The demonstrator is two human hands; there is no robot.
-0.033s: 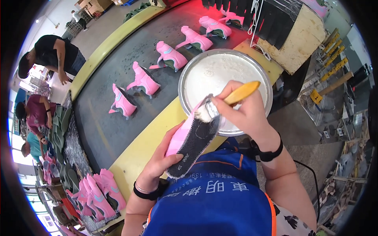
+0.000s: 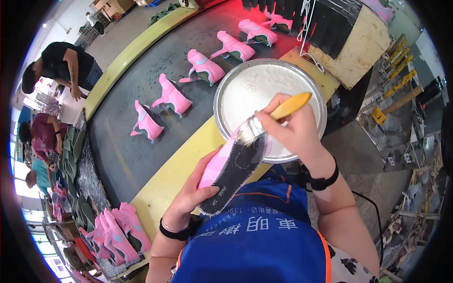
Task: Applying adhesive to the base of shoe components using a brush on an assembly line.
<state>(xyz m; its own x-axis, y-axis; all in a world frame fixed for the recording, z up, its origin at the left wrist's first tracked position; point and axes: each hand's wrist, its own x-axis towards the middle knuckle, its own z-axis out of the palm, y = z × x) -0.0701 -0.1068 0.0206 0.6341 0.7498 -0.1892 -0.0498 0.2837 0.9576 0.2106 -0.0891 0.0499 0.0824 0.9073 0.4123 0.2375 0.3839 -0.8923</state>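
Observation:
My left hand (image 2: 196, 186) grips a pink shoe upper (image 2: 218, 165) by its side, its dark stitched underside (image 2: 233, 177) turned up toward me. In my right hand (image 2: 295, 129) is a paintbrush with a yellow wooden handle (image 2: 293, 104) and a metal band. Its pale, wet bristles (image 2: 247, 134) press on the edge of the underside at the far end of the upper. Just beyond and partly below them stands a round metal basin (image 2: 218, 101) of milky white liquid (image 2: 255, 87).
Several pink shoe uppers (image 2: 204, 68) stand in a row on a dark conveyor belt (image 2: 111, 127) with yellow edging. More pink uppers (image 2: 115, 236) are bunched at the lower left. Black strips (image 2: 325, 33) hang at the belt's far end. Other people (image 2: 71, 63) stand at the left.
The brush has shifted slightly along the edge of the underside, its bristles now splayed a little lower. Both hands keep their hold.

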